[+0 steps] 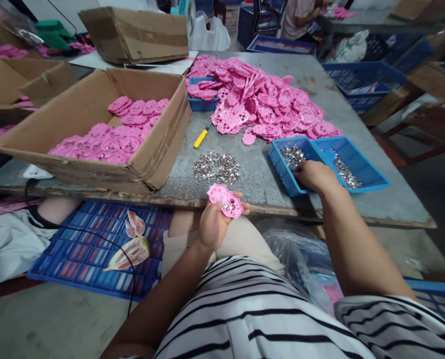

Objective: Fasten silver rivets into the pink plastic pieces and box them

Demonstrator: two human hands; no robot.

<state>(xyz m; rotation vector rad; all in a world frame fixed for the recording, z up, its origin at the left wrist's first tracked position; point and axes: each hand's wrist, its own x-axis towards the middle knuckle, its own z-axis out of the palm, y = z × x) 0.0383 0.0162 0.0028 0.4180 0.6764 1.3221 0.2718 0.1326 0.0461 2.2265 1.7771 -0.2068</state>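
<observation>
The grey desk [254, 162] ends in a worn front edge just short of the person; a stretch of its surface separates the loose ring of small silver metal parts [217, 168] from the left blue plastic tray [280, 172]. A tall brown cardboard carton [166, 139] bounds the left side, a heap of flat pink plastic pieces [278, 107] the far side, and the right blue plastic tray [374, 175] sits beside its neighbour.

The right hand [316, 175] reaches into the left tray; its fingertips are hidden, so whether it grasps anything I cannot tell. The heap partly covers a small blue container [203, 104], and the background is blurred.

The left hand [215, 224] grips one flat pink plastic piece [224, 199] at the front edge, near the silver ring. The piece has two rounded lobes, a scalloped outline, a dark opening and small silver bits; the thumb overlaps it.
</observation>
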